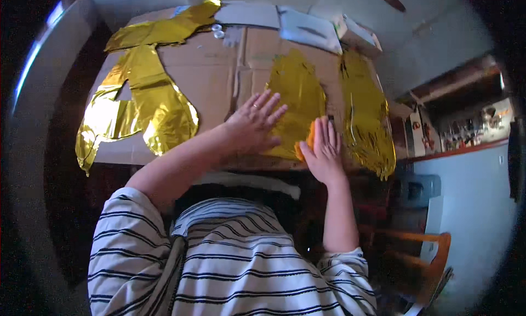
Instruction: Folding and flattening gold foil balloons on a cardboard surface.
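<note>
A leaf-shaped sheet of gold foil (298, 99) lies on the cardboard in front of me. My left hand (256, 121) is spread over its left edge, fingers apart, with a ring on one finger and nothing held. At the sheet's lower right, my right hand (324, 149) presses down on an orange cloth (308, 142), which shows beside the thumb and index finger. Most of the cloth is hidden under the palm. Right of that hand lies a second long gold foil piece (364, 113), with feather-like cuts along its lower end.
Flattened cardboard (211, 75) covers the table. Other gold foil cutouts (150, 91) lie at the left. Small white rolls (218, 32) sit near the back, beside pale flat packets (309, 30) and a box (357, 34). A wooden chair (441, 245) stands at lower right, near a shelf of small items (476, 127).
</note>
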A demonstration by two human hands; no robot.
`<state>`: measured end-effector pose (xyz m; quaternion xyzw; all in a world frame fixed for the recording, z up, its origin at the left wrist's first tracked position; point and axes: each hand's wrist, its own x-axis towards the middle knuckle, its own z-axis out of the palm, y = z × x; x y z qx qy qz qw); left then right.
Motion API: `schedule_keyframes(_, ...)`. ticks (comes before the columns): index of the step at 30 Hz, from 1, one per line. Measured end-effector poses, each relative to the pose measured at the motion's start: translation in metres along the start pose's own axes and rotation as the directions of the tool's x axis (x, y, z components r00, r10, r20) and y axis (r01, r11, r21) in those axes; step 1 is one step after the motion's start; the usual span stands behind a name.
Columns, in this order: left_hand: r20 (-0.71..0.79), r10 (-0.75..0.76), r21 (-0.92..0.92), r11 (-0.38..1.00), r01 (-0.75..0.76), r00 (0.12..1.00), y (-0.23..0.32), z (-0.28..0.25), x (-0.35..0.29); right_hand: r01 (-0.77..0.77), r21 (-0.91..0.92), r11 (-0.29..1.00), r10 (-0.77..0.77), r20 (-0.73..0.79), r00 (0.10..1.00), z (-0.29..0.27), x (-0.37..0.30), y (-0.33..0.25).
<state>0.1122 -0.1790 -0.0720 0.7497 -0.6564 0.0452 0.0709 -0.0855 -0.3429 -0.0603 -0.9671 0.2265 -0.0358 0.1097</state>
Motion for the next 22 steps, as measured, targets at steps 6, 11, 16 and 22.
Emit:
schedule_keyframes(6, -0.176, -0.042, -0.245, 0.97, -0.002, 0.983, -0.011, 0.01, -0.009, -0.147, 0.786, 0.6, 0.027, 0.163, 0.986, -0.04, 0.033, 0.032)
schedule_keyframes(11, -0.057, -0.085, -0.572, 0.819, 0.037, 0.995, -0.038, -0.042, -0.012, 0.004, 0.565, 0.825, 0.105, -0.16, 0.981, -0.086, 0.141, 0.032)
schedule_keyframes(16, -0.195, -0.05, -0.693, 0.713, -0.101, 0.979, -0.083, -0.045, -0.011, 0.404, 0.115, 0.907, -0.366, -0.258, 0.894, -0.045, 0.342, -0.043)
schedule_keyframes(22, -0.155, -0.198, -0.791, 0.612, -0.001, 0.968, -0.15, -0.055, -0.022, 0.438, -0.308, 0.845, -0.375, 0.245, 0.894, -0.015, 0.438, -0.106)
